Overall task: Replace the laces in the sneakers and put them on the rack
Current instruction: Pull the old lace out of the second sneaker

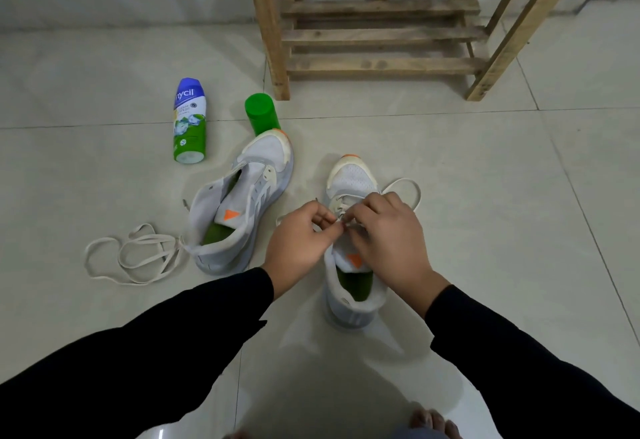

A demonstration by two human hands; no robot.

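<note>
Floor inventory, seen from beside the seated person.

1. Right-hand sneaker (350, 177): white mesh with an orange toe tip, upright on the tiled floor (485, 196), toe towards the rack. Contents: a green insole (356, 282), visible through the open collar.
2. Threaded lace (410, 185): cream and flat, partly run through this sneaker's front eyelets. One loop spills out on the shoe's right side.
3. Left hand (301, 244): thumb and forefinger pinch the threaded lace over the tongue.
4. Right hand (388, 234): fingers are curled down on the same lace at the eyelets, touching the left fingertips.
5. Left-hand sneaker (249, 189): same pair, unlaced, tipped onto its side with the tongue pulled out. Contents: a second green insole (216, 230).
6. Loose lace (104, 239): lies in open coils on the floor, just beside that sneaker's heel.
7. Powder bottle (189, 120): blue, white and green, lying on its side. Contents cannot be told.
8. Green-capped can (261, 113): stands upright behind the unlaced sneaker's toe, its lower part hidden.
9. Wooden rack (381, 36): slatted shelves against the wall, well apart from both sneakers.
10. Black sleeves (156, 352): cover both forearms.
</note>
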